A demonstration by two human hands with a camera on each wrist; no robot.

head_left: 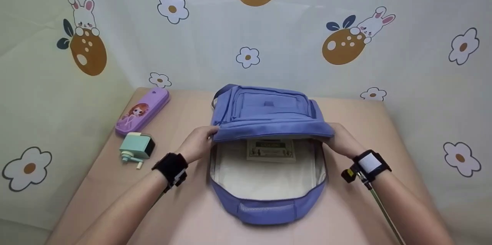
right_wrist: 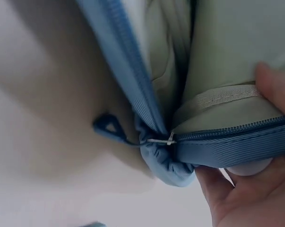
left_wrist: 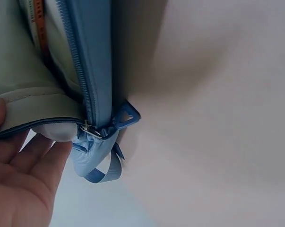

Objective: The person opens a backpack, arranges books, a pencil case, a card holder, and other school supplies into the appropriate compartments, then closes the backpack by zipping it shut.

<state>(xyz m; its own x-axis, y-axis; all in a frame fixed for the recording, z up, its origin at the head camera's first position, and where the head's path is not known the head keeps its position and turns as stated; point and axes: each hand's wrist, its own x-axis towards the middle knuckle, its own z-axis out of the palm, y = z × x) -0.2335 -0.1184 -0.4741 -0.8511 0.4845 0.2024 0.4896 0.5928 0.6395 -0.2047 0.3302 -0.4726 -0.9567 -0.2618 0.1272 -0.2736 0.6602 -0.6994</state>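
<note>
A blue backpack lies unzipped on the table, its front panel lifted and folded back from the mouth. My left hand grips the panel's left edge, thumb inside and fingers outside, as the left wrist view shows. At the opposite edge, my right hand pinches the panel in the same way beside the zipper pull. Inside the pale lining rests a book with a green and cream cover, its far part hidden under the panel.
Left of the backpack lie a purple pencil case with a doll picture and a mint-green crank pencil sharpener. A patterned curtain closes off the back and sides of the pinkish table.
</note>
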